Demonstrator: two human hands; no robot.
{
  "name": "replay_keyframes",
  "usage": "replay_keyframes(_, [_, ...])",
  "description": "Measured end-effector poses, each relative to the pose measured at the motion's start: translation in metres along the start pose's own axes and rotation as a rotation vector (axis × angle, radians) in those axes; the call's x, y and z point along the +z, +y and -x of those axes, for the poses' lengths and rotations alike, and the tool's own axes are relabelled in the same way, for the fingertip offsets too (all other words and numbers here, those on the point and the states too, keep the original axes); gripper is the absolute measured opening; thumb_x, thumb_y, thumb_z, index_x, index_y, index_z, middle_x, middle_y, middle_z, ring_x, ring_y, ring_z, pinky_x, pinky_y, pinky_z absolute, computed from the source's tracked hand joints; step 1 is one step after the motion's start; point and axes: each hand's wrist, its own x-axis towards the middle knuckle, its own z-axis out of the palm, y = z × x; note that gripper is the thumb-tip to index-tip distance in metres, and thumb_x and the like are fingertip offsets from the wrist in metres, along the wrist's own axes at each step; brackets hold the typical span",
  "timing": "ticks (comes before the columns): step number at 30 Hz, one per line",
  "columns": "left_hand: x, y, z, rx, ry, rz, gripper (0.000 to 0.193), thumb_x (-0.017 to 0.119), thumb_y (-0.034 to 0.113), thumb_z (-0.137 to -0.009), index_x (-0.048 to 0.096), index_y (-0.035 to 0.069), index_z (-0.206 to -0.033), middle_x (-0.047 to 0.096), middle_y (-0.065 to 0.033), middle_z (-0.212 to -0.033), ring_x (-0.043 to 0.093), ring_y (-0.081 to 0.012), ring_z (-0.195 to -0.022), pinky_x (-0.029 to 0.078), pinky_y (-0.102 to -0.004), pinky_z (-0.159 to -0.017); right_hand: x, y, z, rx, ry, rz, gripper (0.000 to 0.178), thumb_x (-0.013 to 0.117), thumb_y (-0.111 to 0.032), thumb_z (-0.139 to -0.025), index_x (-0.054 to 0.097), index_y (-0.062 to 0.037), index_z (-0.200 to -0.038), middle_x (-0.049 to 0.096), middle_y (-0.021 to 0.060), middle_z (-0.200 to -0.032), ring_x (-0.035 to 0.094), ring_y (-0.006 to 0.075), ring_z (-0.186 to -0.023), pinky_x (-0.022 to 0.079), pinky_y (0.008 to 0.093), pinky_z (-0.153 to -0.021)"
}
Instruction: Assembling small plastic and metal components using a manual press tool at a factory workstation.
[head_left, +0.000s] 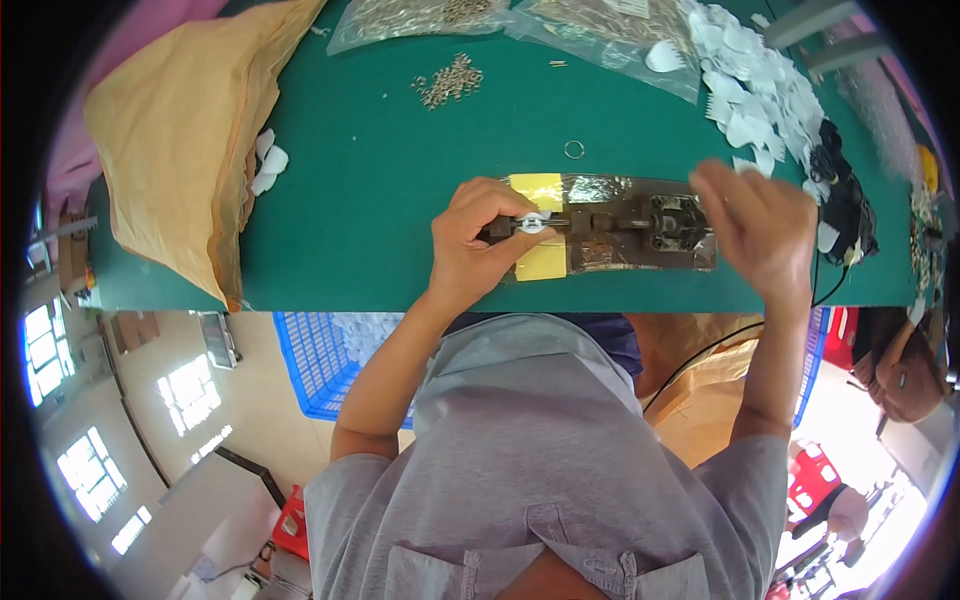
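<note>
My left hand (470,245) has its thumb and forefinger closed around a small white piece (533,222) at the left end of a dark metal hand press (620,222). The press lies lengthwise on a taped brown base (605,262), with yellow patches (541,263) near the piece. My right hand (765,235) is curled closed beside the right end of the press; its fingers hide whatever may be inside them. A metal ring (573,149) rests on the green table just beyond the press.
Small metal parts (450,82) lie piled on the green table (350,190). Clear bags (420,20) stand behind. White toothed pieces (745,90) heap at far right, near a black cable bundle (845,200). A brown paper sack (170,140) sits left; a blue crate (310,370) is below.
</note>
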Motion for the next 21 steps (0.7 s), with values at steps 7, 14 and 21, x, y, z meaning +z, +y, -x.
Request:
replay_keyframes(7, [0.001,0.003,-0.002,0.032,0.045,0.049,0.026,0.091,0.003,-0.076,0.071,0.006,-0.091,0.074,-0.0051,-0.094,0.066,-0.0217,-0.092,0.048,-0.0368,-0.094,0.015,0.006,0.042,0.615,0.343,-0.478,0.010,0.069,-0.010,-0.102,0.076,-0.0033,-0.099,0.063,-0.0021,-0.069,0.050,0.0040,-0.054,0.037,0.0231,-0.051])
replay_keyframes(14, [-0.090,0.040,0.051,0.132,0.215,0.517,0.029,0.088,0.004,-0.073,0.067,0.008,-0.093,0.073,-0.0095,-0.092,0.066,-0.0258,-0.091,0.053,-0.0468,-0.091,0.039,0.076,0.124,0.924,0.668,-0.835,0.029,0.061,-0.024,-0.109,0.074,0.0009,-0.101,0.054,-0.0018,-0.068,0.043,0.0041,-0.061,0.028,0.0235,-0.055])
replay_keyframes(21, [-0.211,0.023,0.092,-0.411,0.321,-0.507,0.037,0.077,0.000,-0.087,0.072,0.005,-0.122,0.072,-0.0056,-0.118,0.065,-0.0166,-0.103,0.052,-0.0317,-0.096,0.050,0.085,0.127,1.030,0.662,-1.019,0.030,0.061,-0.026,-0.109,0.071,0.0004,-0.101,0.051,-0.0029,-0.067,0.037,0.0027,-0.056,0.020,0.0231,-0.050])
